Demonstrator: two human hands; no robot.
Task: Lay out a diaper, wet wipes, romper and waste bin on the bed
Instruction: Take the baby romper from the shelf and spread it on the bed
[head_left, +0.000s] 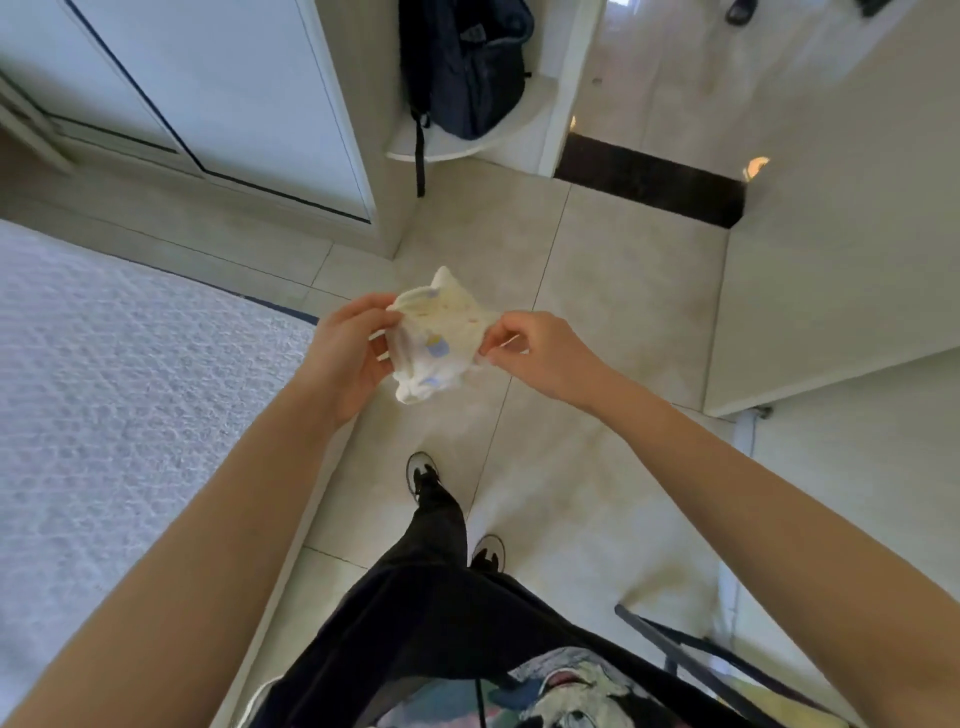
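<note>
Between the two raised hands, a small white diaper (434, 338) hangs in the air above the tiled floor (613, 291). One side of its waistband is pinched by the left hand (347, 353), thumb on top and fingers curled underneath, while the right hand (535, 353) grips the opposite edge with thumb and fingertips. Both hands are closed on the diaper and pull it slightly apart, so the waist opening gapes upward and the crumpled body sags below them. A pale blue print shows on the front of the diaper.

To the left of the left hand lies the bed (119, 395), covered in a white textured spread, its edge running close beside the left forearm. Beyond the hands, farther from the person, stands a white wardrobe (223, 104), and beside it a dark backpack (467, 67) rests on a low rounded shelf. Below the hands, the person's dark trousers and two dark shoes with white edging stand on the tiles. The diaper touches neither the bed nor the floor.
</note>
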